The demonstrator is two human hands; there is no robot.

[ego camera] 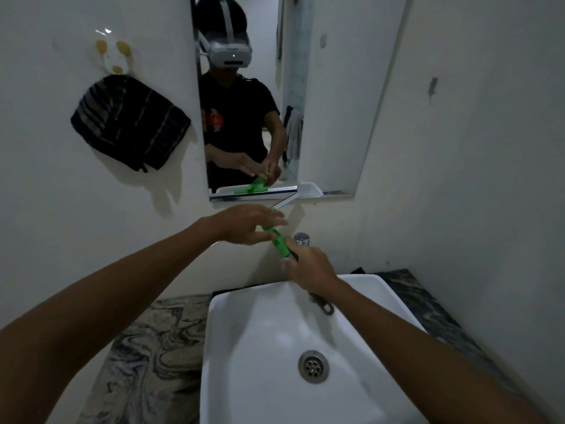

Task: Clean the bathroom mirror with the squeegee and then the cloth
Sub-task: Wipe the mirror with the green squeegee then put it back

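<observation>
While a tall frameless mirror (321, 102) hangs above the glossy white rectangular sink (244, 347), the green plastic squeegee (279, 241) sits just below the mirror's lower edge. Right hand (308, 267) pinches its handle end; left hand (247, 223) lies over its head, fingers (272, 217) straight and loosely spread.

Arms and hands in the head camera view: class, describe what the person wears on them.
Both forearms are bare, with no sleeves in view. The left hand and right hand have no gloves, and no rings or watch are visible. The mirror reflection shows a short-sleeved black T-shirt.
</observation>
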